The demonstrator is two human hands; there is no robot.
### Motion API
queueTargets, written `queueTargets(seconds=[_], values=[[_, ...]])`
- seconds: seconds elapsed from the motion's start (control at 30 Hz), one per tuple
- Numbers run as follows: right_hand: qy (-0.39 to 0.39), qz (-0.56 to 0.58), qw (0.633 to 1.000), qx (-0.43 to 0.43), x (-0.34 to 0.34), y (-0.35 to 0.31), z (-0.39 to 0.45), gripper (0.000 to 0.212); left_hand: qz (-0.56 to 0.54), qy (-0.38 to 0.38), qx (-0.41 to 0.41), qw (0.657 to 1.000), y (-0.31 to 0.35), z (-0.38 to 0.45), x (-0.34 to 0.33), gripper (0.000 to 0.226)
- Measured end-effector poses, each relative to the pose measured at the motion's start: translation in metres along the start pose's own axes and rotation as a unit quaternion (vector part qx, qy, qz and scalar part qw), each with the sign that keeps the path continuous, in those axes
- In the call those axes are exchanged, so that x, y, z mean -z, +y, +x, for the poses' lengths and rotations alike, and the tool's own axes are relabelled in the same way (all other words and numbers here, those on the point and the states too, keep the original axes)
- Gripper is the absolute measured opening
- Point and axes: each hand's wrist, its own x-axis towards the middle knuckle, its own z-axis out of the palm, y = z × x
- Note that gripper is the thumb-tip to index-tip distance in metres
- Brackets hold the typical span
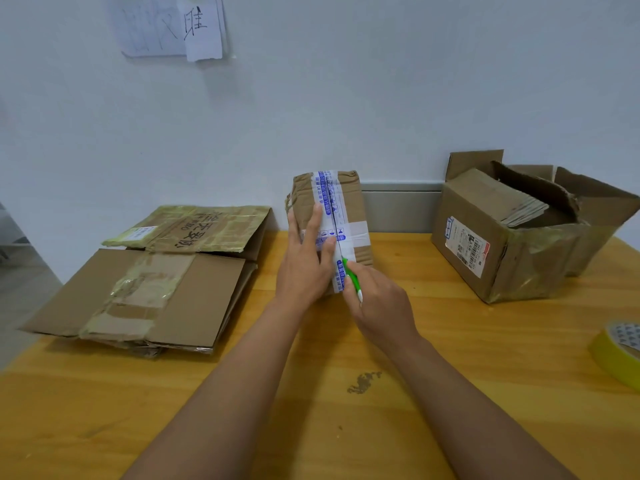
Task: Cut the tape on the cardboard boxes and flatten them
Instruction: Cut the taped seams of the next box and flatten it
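Note:
A small closed cardboard box (353,199) lies in the middle of the table, sealed lengthwise with white tape printed in blue (327,188). My left hand (306,258) presses flat on its top, fingers straight, left of the tape. My right hand (379,303) grips a green utility knife (352,278), its blade tip set into the tape's centre line near the box's front. A dark slit runs along the tape beyond the blade.
Flattened cardboard boxes (145,282) are stacked at the left of the wooden table (346,427). An opened box (512,233) holding folded cardboard stands at the right rear. A yellow tape roll (618,351) lies at the right edge. The wall is close behind.

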Motion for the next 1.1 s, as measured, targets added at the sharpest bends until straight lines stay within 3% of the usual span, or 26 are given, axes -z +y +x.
queueTargets(seconds=[0.63,0.83,1.1], values=[[-0.002,-0.018,1.000,0.006,0.006,-0.008,-0.029,0.033,0.022,-0.038,0.037,0.998,-0.002,0.012,0.000,0.061],[-0.054,-0.026,0.998,0.000,0.016,-0.002,-0.047,0.025,0.004,-0.038,0.044,0.998,-0.008,0.025,0.004,0.068],[0.098,0.096,0.987,-0.084,0.036,-0.007,0.013,0.040,0.037,-0.044,0.004,0.998,-0.003,0.006,0.010,0.093]])
